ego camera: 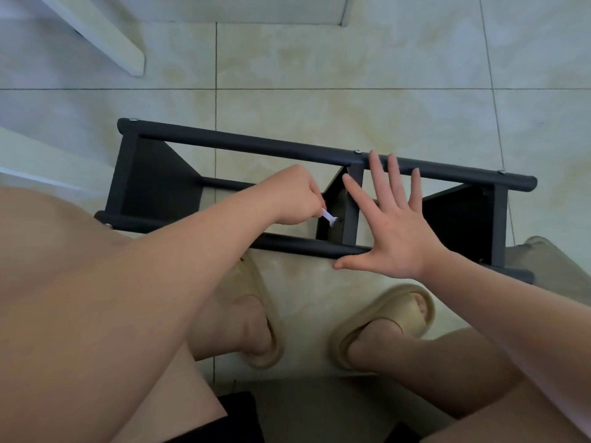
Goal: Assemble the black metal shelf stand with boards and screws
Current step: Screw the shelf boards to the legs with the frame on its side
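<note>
Black shelf stand (256, 147), left hand (295, 196) gripping wrench (329, 216)

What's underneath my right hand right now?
Under the right hand lie the black frame's near rail and pale floor tile; whatever sits directly beneath the palm is covered.

I count one black shelf stand (499, 225), three dark boards (153, 187), three screw heads (133, 119) on its far rail (224, 139), one wrench (329, 216), left hand (297, 196) and right hand (393, 228), two slippers (396, 311).
</note>
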The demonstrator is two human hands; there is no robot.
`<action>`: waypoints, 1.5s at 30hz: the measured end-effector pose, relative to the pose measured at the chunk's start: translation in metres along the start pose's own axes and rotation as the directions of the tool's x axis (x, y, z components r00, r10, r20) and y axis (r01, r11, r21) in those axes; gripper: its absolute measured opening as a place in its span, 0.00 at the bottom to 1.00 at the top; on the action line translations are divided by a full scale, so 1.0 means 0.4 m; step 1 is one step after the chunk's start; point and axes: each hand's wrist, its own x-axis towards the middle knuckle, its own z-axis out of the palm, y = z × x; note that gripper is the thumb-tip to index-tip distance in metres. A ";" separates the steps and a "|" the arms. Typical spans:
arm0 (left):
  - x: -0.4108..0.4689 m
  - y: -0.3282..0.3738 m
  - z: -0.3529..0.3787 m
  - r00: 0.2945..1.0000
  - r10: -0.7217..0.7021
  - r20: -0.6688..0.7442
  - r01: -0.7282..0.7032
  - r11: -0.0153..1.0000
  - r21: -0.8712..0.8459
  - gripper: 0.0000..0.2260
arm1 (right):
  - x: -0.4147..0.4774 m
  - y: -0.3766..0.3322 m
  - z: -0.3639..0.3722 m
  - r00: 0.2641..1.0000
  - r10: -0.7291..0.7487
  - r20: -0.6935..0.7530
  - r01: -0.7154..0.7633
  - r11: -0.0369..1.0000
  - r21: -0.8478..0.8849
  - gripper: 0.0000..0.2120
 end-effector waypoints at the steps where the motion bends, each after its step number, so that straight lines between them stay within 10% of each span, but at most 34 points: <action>1: -0.002 0.001 0.001 1.000 -0.009 0.008 0.009 1.000 -0.007 0.11 | 0.000 0.001 0.001 1.000 0.011 0.004 -0.011 1.000 0.014 0.61; 25: -0.023 0.041 0.063 0.962 -0.220 0.161 0.272 0.798 -0.537 0.05 | -0.068 0.008 0.034 0.993 0.117 -0.036 -0.114 0.992 0.060 0.59; 45: -0.003 0.045 0.076 0.964 -0.248 0.097 0.262 0.815 -0.516 0.08 | -0.071 0.009 0.046 0.989 0.096 -0.111 -0.096 0.995 0.007 0.58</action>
